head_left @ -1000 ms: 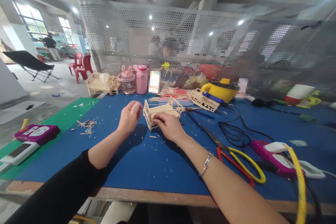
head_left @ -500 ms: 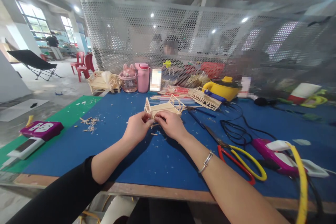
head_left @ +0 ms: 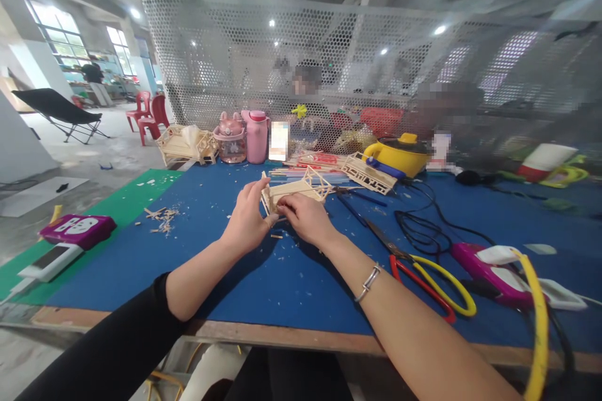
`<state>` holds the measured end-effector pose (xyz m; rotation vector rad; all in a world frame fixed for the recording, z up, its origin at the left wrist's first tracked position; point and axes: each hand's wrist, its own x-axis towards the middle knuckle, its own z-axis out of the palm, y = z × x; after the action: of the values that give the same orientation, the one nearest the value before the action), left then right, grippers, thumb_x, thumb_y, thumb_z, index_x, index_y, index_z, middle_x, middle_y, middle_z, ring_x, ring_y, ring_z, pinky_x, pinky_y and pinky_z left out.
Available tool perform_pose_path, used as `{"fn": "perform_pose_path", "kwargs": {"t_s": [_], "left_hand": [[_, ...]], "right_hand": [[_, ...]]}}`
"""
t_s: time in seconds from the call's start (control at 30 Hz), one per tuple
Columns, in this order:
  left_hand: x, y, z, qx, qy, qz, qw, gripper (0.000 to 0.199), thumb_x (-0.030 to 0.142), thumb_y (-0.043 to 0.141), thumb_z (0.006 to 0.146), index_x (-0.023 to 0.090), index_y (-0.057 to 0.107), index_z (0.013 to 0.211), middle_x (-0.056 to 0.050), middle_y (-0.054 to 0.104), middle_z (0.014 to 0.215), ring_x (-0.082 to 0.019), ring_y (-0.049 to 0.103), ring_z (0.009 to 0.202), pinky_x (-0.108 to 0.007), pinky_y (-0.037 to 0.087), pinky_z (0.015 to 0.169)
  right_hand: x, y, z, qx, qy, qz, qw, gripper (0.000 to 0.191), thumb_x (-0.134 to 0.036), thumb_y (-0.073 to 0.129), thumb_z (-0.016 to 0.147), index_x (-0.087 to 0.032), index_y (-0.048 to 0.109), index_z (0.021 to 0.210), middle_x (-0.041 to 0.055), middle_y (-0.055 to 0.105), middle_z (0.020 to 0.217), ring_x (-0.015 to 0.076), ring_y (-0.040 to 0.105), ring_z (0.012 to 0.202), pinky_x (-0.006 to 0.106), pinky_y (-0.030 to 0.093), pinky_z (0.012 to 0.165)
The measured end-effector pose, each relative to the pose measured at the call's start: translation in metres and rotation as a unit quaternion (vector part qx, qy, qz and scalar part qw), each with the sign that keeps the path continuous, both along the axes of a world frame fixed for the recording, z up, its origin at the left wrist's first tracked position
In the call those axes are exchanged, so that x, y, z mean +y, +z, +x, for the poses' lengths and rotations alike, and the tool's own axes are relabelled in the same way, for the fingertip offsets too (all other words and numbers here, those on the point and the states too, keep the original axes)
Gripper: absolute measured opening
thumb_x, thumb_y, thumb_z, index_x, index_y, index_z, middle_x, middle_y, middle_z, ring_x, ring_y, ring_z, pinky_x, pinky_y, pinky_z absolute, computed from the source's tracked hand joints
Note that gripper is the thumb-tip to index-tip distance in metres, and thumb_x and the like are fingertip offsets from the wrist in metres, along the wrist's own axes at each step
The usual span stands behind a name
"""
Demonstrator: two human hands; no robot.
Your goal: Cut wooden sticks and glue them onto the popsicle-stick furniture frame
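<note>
Left hand (head_left: 247, 216): at the left end of the wooden stick model, fingers straight and close together, thumb apart near the model's lower corner; whether they grip it, I cannot tell.
Right hand (head_left: 306, 219): fingers curled, thumb and fingertips close together at the model's near side; anything pinched there is hidden.
Wooden stick model (head_left: 294, 190): on the blue tabletop (head_left: 291, 291), between and just beyond the hands.
Scissors (head_left: 399, 255): right, one handle red, one yellow.
Wood scraps (head_left: 163, 219): left of the hands.
Far side: pink bottle (head_left: 256, 140), yellow pot (head_left: 408, 161) farther right.
</note>
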<state>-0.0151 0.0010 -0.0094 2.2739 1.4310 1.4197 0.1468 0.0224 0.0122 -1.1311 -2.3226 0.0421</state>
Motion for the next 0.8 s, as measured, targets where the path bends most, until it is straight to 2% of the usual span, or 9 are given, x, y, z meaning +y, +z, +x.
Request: {"fn": "perform_pose_path", "kwargs": {"t_s": [0.1,0.2,0.37,0.53,0.63,0.7,0.8], "left_hand": [[-0.001,0.000,0.001,0.004,0.017,0.004,1.000,0.061,0.016,0.061,0.073,0.021,0.036,0.128,-0.011,0.047,0.121,-0.025,0.047,0.111,-0.039,0.046,0.085],[0.000,-0.003,0.003,-0.012,0.037,-0.011,0.999,0.063,0.018,0.063,0.073,0.020,0.034,0.128,-0.012,0.047,0.119,-0.025,0.049,0.109,-0.039,0.047,0.084],[0.001,-0.005,0.003,-0.014,0.036,-0.015,0.999,0.062,0.021,0.065,0.072,0.021,0.035,0.126,-0.010,0.048,0.115,-0.023,0.052,0.104,-0.038,0.049,0.081],[-0.005,-0.001,0.005,0.024,0.048,0.049,0.997,0.049,0.025,0.067,0.072,0.017,0.043,0.114,-0.012,0.049,0.113,-0.024,0.052,0.102,-0.038,0.049,0.080],[-0.009,0.003,0.005,0.047,0.047,0.091,0.994,0.029,0.031,0.062,0.079,0.017,0.052,0.103,-0.008,0.057,0.098,-0.022,0.056,0.092,-0.036,0.049,0.078],[-0.010,0.005,0.006,0.060,0.027,0.113,0.991,0.017,0.032,0.058,0.083,0.018,0.059,0.093,-0.006,0.062,0.086,-0.019,0.059,0.083,-0.033,0.050,0.075],[-0.011,0.006,0.007,0.072,-0.008,0.140,0.987,0.015,0.029,0.054,0.086,0.018,0.064,0.088,-0.005,0.067,0.080,-0.017,0.062,0.076,-0.028,0.050,0.071]], "right_hand": [[0.000,-0.001,0.000,0.005,-0.002,-0.001,1.000,0.015,-0.023,0.051,0.087,-0.019,0.066,0.088,0.0046,0.067,0.088,0.0166,0.058,0.084,0.025,0.039,0.071],[-0.001,-0.001,-0.001,0.013,-0.007,-0.002,1.000,0.016,-0.023,0.051,0.086,-0.019,0.066,0.088,0.0053,0.067,0.089,0.0172,0.059,0.084,0.026,0.039,0.071],[-0.002,-0.002,-0.002,0.036,-0.010,-0.007,0.999,0.016,-0.022,0.051,0.085,-0.018,0.066,0.086,0.0065,0.066,0.087,0.0183,0.058,0.083,0.027,0.039,0.070],[-0.006,-0.003,0.000,0.093,0.009,-0.027,0.995,0.016,-0.022,0.051,0.084,-0.017,0.066,0.082,0.0054,0.065,0.083,0.0167,0.057,0.079,0.027,0.040,0.071],[-0.010,0.000,0.003,0.140,0.019,-0.051,0.989,0.019,-0.025,0.050,0.085,-0.015,0.065,0.082,0.0036,0.066,0.077,0.0135,0.057,0.071,0.024,0.042,0.066],[-0.012,0.003,0.006,0.201,0.038,-0.105,0.973,0.022,-0.029,0.050,0.084,-0.014,0.066,0.081,0.0020,0.066,0.073,0.0118,0.056,0.065,0.023,0.043,0.062],[-0.016,0.008,0.009,0.320,0.061,-0.227,0.918,0.020,-0.032,0.059,0.076,-0.013,0.067,0.074,-0.0012,0.061,0.062,0.0093,0.051,0.055,0.022,0.041,0.055]]}}
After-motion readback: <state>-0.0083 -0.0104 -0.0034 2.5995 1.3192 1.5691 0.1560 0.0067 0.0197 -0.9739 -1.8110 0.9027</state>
